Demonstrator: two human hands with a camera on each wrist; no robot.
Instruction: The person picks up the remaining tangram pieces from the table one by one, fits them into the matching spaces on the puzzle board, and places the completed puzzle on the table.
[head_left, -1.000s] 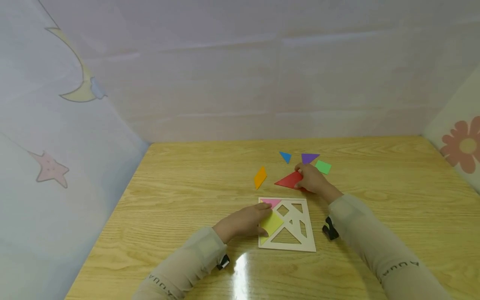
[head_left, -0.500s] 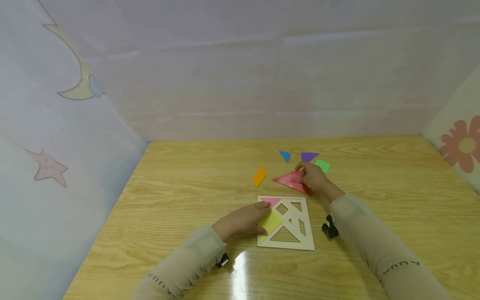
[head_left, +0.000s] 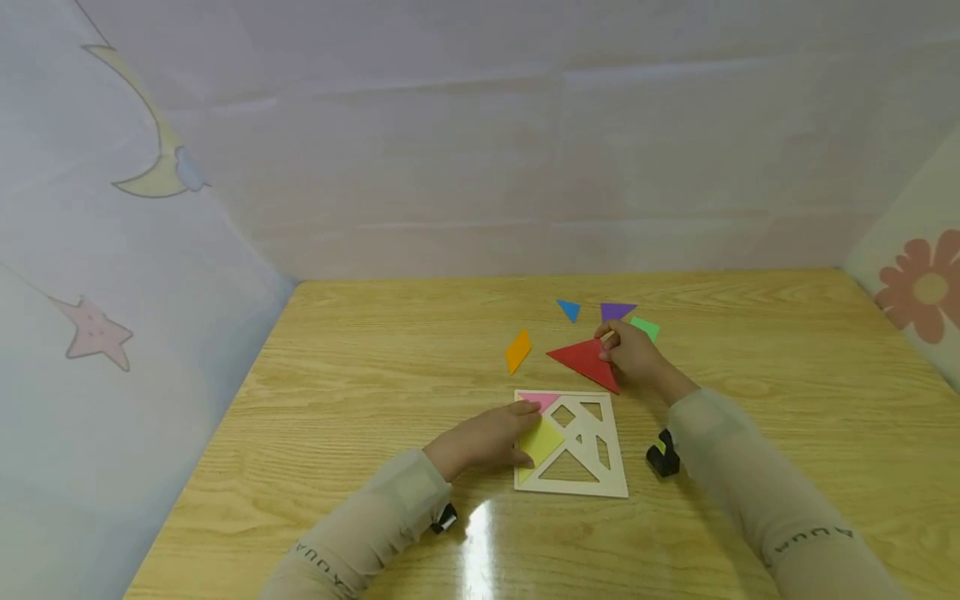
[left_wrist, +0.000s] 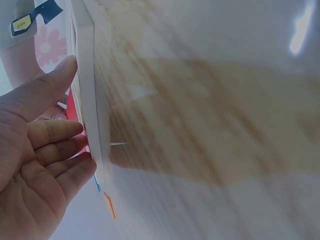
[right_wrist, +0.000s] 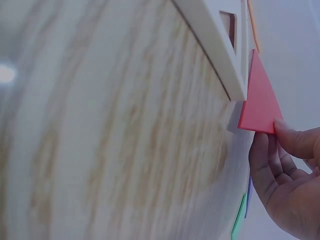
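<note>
In the head view my right hand (head_left: 637,357) pinches a red triangle (head_left: 583,360) by one corner; the piece is tilted, just beyond a pale tangram board (head_left: 611,485). The right wrist view has the thumb on one face of the red triangle (right_wrist: 260,100) and fingers behind it. My left hand (head_left: 487,437) rests on the board's left side, fingers extended over a yellow triangle (head_left: 545,442) and a pink triangle (head_left: 547,401), both lying in the board. In the left wrist view the fingertips of the left hand (left_wrist: 45,140) touch the board's edge.
Beyond the board, an orange parallelogram (head_left: 518,352), a blue triangle (head_left: 570,310), a purple triangle (head_left: 617,311) and a partly covered green square (head_left: 647,327) lie on the wooden table (head_left: 360,375). Cut-out slots show in the board's right half. A pale backdrop stands behind.
My right hand has lifted and tilted the red triangle off the table, its near corner swinging toward the board. The left hand stays in place on the board.
</note>
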